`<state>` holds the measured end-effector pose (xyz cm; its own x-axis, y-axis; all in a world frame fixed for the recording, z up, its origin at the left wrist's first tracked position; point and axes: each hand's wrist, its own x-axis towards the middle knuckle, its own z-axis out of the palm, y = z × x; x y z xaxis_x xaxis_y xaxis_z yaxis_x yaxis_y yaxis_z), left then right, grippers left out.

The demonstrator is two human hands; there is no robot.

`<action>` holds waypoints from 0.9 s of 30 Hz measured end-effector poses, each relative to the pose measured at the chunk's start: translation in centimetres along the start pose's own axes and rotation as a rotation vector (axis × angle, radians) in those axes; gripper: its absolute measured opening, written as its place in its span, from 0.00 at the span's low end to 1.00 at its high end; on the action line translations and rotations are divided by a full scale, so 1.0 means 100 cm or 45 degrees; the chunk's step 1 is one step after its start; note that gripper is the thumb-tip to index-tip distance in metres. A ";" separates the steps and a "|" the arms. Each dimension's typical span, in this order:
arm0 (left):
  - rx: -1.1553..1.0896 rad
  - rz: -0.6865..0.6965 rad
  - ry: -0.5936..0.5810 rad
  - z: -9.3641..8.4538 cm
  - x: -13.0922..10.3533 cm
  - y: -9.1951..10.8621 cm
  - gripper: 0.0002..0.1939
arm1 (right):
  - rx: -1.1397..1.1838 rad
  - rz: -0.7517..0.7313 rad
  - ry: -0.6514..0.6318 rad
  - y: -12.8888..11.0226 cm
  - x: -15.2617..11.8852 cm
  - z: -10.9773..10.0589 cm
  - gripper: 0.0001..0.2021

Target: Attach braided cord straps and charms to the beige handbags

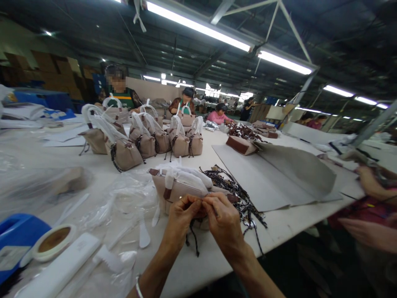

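A beige handbag point(159, 186) with brown trim and white-wrapped handles lies on the table in front of me. Over its near side, my left hand point(184, 211) and my right hand point(223, 211) meet, fingertips pinched close together. What they pinch is covered by the fingers. A black cord end point(194, 240) dangles just below my left hand. Right of the bag is a heap of black-and-white braided cords point(229, 184) with metal bits, some of them reaching past my right hand.
Several finished-looking beige bags point(124, 155) stand across the table. Clear plastic point(124, 198), a tape roll point(53, 242) and a blue dispenser point(21, 240) lie at left. Grey sheets point(248, 178) cover the right side. Co-workers point(122, 97) sit opposite; another person's arm point(372, 182) is at right.
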<state>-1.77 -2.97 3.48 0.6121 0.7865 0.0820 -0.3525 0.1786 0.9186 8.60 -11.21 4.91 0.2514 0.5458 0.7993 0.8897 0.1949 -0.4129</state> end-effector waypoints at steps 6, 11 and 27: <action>0.113 0.020 -0.048 -0.005 -0.002 0.003 0.15 | 0.016 -0.024 -0.179 -0.003 0.003 -0.007 0.11; 0.128 0.028 -0.071 -0.006 -0.002 0.005 0.15 | 0.148 0.078 -0.158 -0.001 0.006 -0.009 0.08; 0.075 0.128 0.012 -0.003 -0.001 -0.011 0.18 | -0.021 -0.037 -0.044 -0.003 -0.003 0.009 0.10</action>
<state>-1.65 -3.07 2.39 0.5691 0.8042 0.1712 -0.3692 0.0639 0.9271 7.89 -10.72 4.43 0.2119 0.5682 0.7951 0.9027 0.1980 -0.3821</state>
